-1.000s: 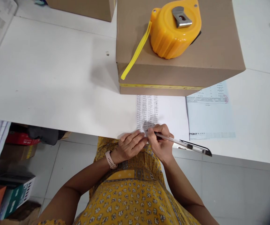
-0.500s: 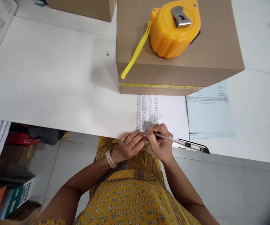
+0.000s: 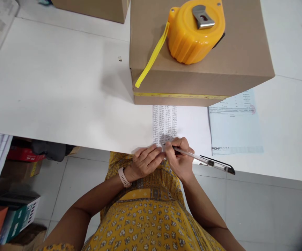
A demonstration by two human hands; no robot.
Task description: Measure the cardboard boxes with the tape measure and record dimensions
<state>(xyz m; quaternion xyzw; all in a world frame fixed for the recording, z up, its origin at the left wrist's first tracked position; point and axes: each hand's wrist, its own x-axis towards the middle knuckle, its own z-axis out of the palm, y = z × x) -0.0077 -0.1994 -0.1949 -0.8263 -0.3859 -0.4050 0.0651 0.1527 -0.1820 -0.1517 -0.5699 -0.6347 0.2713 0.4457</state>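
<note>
My right hand is closed around a clear-barrelled pen with a black clip, its tip on a white sheet. Columns of small handwriting fill the sheet's left side, down to the pen tip. My left hand lies flat at the sheet's near edge, fingers stretched out beside the right hand. Just beyond both hands stands a brown cardboard box, which covers the far part of the sheet. On the box rests an orange tape measure with a yellow strap and metal clip.
A light-blue printed paper lies right of the sheet, partly under the box. Another cardboard box stands at the back left. The white table ends just before my body. Several boxes sit below on the left.
The pen tip and my right hand have shifted very slightly to the right along the sheet. My left hand stays in place.
</note>
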